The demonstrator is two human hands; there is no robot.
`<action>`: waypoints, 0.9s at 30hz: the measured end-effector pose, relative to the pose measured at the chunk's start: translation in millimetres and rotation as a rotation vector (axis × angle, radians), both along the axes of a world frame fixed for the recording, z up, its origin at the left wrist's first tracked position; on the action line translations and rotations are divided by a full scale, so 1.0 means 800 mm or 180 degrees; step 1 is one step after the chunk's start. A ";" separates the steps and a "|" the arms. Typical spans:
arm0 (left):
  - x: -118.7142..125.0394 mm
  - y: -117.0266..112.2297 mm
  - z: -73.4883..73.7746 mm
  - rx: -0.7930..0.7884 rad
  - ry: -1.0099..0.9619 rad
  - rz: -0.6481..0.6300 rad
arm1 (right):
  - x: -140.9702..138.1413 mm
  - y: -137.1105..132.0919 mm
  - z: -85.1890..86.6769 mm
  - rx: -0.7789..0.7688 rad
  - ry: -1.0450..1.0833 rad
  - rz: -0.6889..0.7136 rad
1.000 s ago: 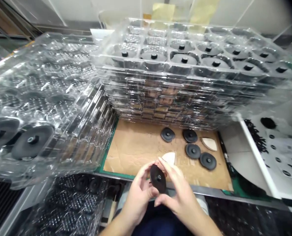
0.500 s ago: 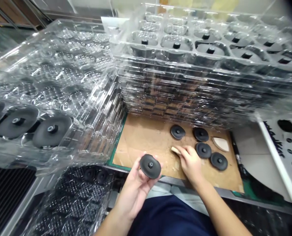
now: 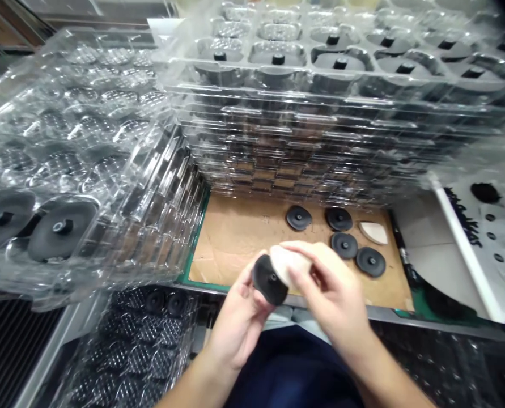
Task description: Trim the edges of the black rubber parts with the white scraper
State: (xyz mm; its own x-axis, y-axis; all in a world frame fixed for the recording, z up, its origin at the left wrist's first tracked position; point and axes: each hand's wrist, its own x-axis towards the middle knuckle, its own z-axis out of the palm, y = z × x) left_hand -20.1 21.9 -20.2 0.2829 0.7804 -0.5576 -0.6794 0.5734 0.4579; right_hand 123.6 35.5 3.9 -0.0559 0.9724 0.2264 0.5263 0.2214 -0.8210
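Note:
My left hand [image 3: 239,317] grips a rounded black disc [image 3: 266,286] by its rim, its short central post facing up. Pinched in my right hand [image 3: 337,294] is a flat cream-coloured pad [image 3: 287,262], which overlaps the upper right part of the disc. Whether the pad presses on the disc or hovers just over it, I cannot tell. On the cardboard [image 3: 230,238] beyond my hands lie several similar black discs [image 3: 344,245] and a second cream pad [image 3: 373,232].
Tall stacks of clear plastic trays [image 3: 286,133] rise behind the cardboard, and more trays [image 3: 107,141] stand at the left, some pockets holding black discs [image 3: 63,226]. Below left is a tray with dark pockets [image 3: 128,351]. A white-edged panel [image 3: 469,255] stands at the right.
My right hand has lifted the cream pad from above the cardboard and brought it over the disc. My left hand still holds the disc, now tilted. The view has shifted slightly.

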 end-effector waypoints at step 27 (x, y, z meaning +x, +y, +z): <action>0.033 0.011 0.024 -0.0019 0.0123 -0.0583 | 0.059 -0.031 0.041 -0.0568 -0.0014 0.0673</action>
State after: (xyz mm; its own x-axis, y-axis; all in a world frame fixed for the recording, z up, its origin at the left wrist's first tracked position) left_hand 6.3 30.3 -1.0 0.3982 0.7145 -0.5752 -0.5453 0.6886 0.4779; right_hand 171.1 10.5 36.8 -0.2624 0.9636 0.0518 0.4876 0.1787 -0.8546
